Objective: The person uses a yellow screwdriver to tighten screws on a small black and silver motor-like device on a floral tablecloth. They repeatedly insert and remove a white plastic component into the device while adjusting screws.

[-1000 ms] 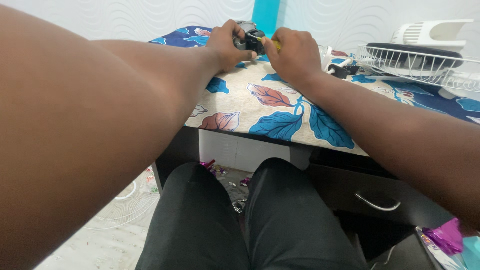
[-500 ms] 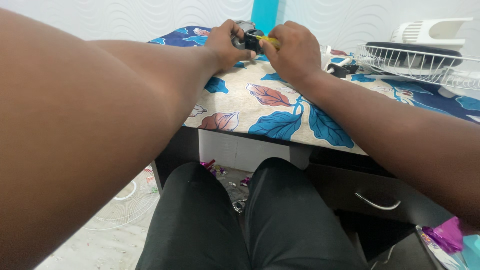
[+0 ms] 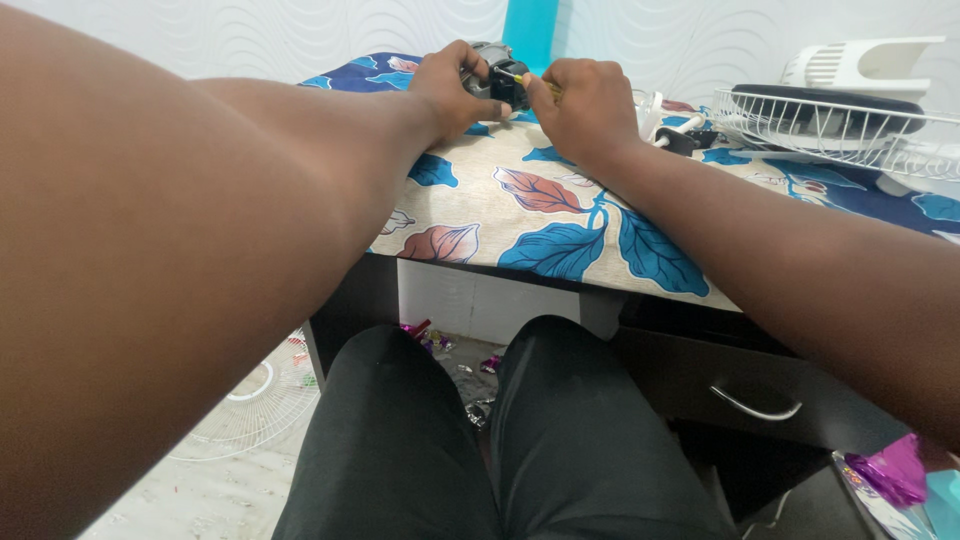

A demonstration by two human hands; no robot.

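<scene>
While your left hand [image 3: 450,88] grips a small grey-black metal part [image 3: 495,78] on the leaf-print tablecloth [image 3: 540,215], your right hand [image 3: 588,108] pinches a thin yellow-handled tool [image 3: 527,79] against it.

Packages: crumpled purple foil wrapper [image 3: 885,472], near right floor; small shiny wrapper scraps [image 3: 428,336] under the desk.
Labels, signs, screens: none visible.

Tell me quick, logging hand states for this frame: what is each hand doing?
Left hand: closed on the small grey and black part.
Right hand: fingers closed on a thin yellow-handled tool, its tip at the part.
</scene>
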